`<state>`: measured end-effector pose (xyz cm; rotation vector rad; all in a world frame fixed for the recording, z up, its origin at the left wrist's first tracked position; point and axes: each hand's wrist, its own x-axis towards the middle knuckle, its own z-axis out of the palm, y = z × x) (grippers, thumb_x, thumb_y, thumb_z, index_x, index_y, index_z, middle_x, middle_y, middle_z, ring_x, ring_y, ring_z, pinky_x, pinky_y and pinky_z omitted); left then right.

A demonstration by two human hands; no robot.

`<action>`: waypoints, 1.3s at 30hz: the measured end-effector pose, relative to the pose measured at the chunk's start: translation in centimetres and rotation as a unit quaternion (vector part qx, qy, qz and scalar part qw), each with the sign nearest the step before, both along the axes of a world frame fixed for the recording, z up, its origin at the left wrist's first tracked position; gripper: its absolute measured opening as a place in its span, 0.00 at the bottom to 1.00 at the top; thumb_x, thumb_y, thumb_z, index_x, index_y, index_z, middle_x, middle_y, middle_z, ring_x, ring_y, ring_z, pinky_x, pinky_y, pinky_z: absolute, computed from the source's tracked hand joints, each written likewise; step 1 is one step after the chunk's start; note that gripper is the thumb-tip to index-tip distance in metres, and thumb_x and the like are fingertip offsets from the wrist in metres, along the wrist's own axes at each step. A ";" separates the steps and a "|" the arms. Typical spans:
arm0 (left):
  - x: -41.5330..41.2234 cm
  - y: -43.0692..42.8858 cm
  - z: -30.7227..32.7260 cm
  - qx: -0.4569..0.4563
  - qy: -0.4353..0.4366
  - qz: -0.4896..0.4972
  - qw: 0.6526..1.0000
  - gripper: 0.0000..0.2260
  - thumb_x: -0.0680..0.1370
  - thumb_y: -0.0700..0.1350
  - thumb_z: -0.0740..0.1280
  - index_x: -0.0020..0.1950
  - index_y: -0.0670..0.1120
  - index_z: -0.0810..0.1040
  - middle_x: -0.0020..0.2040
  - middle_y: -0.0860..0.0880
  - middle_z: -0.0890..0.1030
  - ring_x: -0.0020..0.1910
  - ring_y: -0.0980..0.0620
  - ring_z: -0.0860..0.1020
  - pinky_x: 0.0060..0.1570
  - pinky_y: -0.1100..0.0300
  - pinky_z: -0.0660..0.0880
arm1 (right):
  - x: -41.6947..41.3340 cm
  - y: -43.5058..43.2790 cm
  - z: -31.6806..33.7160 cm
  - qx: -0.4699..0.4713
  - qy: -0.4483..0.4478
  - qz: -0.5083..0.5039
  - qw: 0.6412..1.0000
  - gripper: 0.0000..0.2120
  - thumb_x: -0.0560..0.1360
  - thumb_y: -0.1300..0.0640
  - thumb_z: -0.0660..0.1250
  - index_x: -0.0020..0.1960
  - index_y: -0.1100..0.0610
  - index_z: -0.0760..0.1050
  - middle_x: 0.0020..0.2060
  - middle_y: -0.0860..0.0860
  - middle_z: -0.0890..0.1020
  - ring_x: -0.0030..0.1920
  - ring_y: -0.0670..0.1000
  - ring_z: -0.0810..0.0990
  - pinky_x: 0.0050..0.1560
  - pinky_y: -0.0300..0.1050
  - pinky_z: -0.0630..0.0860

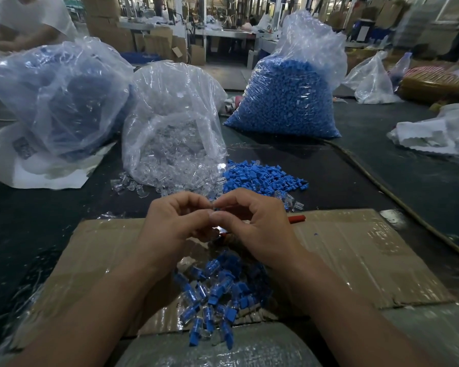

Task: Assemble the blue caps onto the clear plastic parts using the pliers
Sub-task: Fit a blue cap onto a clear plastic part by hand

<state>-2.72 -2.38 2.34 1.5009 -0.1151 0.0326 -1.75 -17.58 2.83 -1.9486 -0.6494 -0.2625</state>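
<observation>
The label (24, 149) on the far-left white sheet (51, 178) is too blurred to read. Above the cardboard (355, 260), the left hand (175, 223) and right hand (255, 226) curl, fingertips meeting, each grip pinched tight on a small clear part (214, 207). Red pliers (296, 219) lie just behind the right hand, with blue caps (263, 173) heaped farther back.

Glossy crinkled plastic bags (170, 115), matt blue plastic caps (260, 173), rough taped cardboard (355, 250).
</observation>
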 end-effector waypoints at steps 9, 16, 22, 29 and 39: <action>0.4 0.3 0.1 -0.065 0.043 -0.044 0.996 0.03 0.60 0.37 0.70 0.30 0.45 0.82 0.28 0.44 0.80 0.24 0.52 0.79 0.23 0.66 0.73 | 0.3 -0.6 -0.1 -0.020 -0.051 0.011 0.998 0.13 0.67 0.64 0.73 0.51 0.60 0.80 0.40 0.40 0.78 0.43 0.37 0.78 0.46 0.31 0.75; 0.4 0.2 0.1 -0.089 0.058 -0.049 0.993 0.07 0.61 0.35 0.69 0.38 0.38 0.77 0.29 0.41 0.81 0.25 0.49 0.79 0.24 0.64 0.75 | 0.5 -1.0 -0.1 -0.028 -0.071 -0.002 0.997 0.12 0.67 0.65 0.73 0.51 0.62 0.81 0.41 0.49 0.82 0.44 0.45 0.80 0.46 0.35 0.77; 0.3 0.1 0.3 -0.085 0.064 -0.055 0.993 0.07 0.59 0.35 0.69 0.36 0.38 0.78 0.29 0.40 0.80 0.25 0.49 0.80 0.23 0.64 0.75 | 0.7 -1.4 0.0 -0.042 -0.088 0.003 0.995 0.12 0.67 0.66 0.72 0.51 0.62 0.81 0.42 0.50 0.83 0.45 0.44 0.80 0.47 0.34 0.77; 0.2 0.2 0.3 -0.069 0.061 -0.067 0.993 0.03 0.59 0.39 0.71 0.31 0.44 0.82 0.29 0.42 0.81 0.26 0.49 0.80 0.24 0.64 0.75 | 0.6 -1.5 0.1 -0.052 -0.105 0.014 0.993 0.12 0.66 0.66 0.72 0.49 0.62 0.81 0.41 0.53 0.84 0.43 0.45 0.81 0.45 0.35 0.78; 0.3 0.2 0.0 -0.042 0.051 -0.076 0.995 0.04 0.60 0.39 0.70 0.31 0.47 0.83 0.29 0.44 0.81 0.26 0.52 0.80 0.26 0.66 0.75 | 0.4 -1.2 0.1 -0.085 -0.123 0.014 0.989 0.11 0.66 0.64 0.71 0.48 0.62 0.82 0.41 0.54 0.84 0.45 0.46 0.79 0.48 0.34 0.74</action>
